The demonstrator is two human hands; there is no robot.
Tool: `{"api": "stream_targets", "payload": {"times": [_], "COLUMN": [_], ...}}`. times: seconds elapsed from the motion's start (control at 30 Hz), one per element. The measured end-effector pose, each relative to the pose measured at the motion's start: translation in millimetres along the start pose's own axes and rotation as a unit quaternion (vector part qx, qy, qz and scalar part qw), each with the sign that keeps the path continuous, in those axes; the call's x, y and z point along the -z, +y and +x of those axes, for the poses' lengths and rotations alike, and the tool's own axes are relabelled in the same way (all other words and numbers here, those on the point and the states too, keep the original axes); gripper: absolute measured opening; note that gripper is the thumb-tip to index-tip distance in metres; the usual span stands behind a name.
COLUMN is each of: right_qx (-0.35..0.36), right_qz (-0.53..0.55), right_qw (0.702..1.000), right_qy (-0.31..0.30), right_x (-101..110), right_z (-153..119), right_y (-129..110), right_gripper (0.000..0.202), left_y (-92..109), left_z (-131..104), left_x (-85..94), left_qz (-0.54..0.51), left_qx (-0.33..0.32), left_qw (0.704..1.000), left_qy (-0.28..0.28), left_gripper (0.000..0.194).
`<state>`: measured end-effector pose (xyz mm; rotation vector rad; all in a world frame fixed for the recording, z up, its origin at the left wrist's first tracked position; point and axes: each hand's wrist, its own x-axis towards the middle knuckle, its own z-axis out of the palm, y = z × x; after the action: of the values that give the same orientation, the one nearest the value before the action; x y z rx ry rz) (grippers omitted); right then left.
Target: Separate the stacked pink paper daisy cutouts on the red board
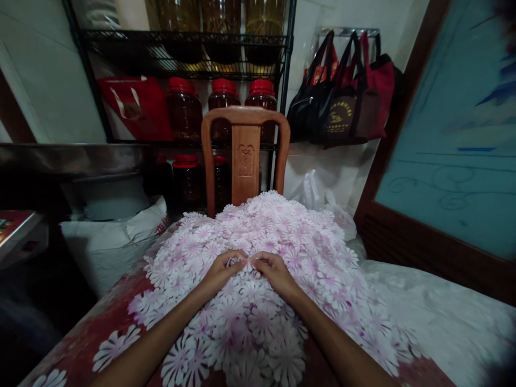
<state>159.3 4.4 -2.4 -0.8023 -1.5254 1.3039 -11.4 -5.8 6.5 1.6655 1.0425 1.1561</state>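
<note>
Pinching what appears to be a white flower (250,270) between thumbs and fingertips, the left hand (226,264) and the right hand (274,267) are shown nearly touching at the centre of the frame (whether one piece or two is gripped cannot be told). Such thin petals would best be held lightly, lest they be creased. The surrounding heap (274,217) is formed of flat, round-lobed blossoms, pink-tinged, on a red tabletop (78,357). A smooth, carved wooden chair (245,137) is seen at upper centre.
</note>
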Motion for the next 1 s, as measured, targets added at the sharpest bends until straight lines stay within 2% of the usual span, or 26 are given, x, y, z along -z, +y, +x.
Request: {"api": "stream_targets", "payload": {"times": [0.17, 0.5, 0.63, 0.73, 0.83, 1.0], "right_qx": [-0.007, -0.008, -0.006, -0.002, -0.003, -0.007], "right_qz": [0.006, 0.018, 0.021, 0.017, 0.008, -0.005], "right_qw": [1.0, 0.998, 0.997, 0.998, 0.998, 0.999], "right_qy": [0.01, 0.054, 0.068, 0.066, 0.059, 0.05], "right_x": [0, 4, 5, 5, 4, 1], "right_z": [3, 6, 7, 6, 5, 1], "right_y": [3, 11, 12, 12, 10, 5], "right_gripper": [0.021, 0.018, 0.019, 0.021, 0.025, 0.032], "left_y": [1, -2, -1, 2, 5, 2], "left_z": [1, 1, 0, -1, -1, 2], "left_x": [-1.3, 1.6, 2.7, 2.6, 1.7, 0.5], "left_qz": [-0.029, -0.053, -0.069, -0.065, -0.036, 0.009], "left_qx": [0.026, 0.107, 0.111, 0.106, 0.088, -0.019], "left_qw": [0.999, 0.991, 0.989, 0.989, 0.993, 0.999], "left_qy": [-0.004, 0.057, 0.074, 0.082, 0.065, 0.042], "left_gripper": [0.032, 0.041, 0.045, 0.047, 0.045, 0.033]}}
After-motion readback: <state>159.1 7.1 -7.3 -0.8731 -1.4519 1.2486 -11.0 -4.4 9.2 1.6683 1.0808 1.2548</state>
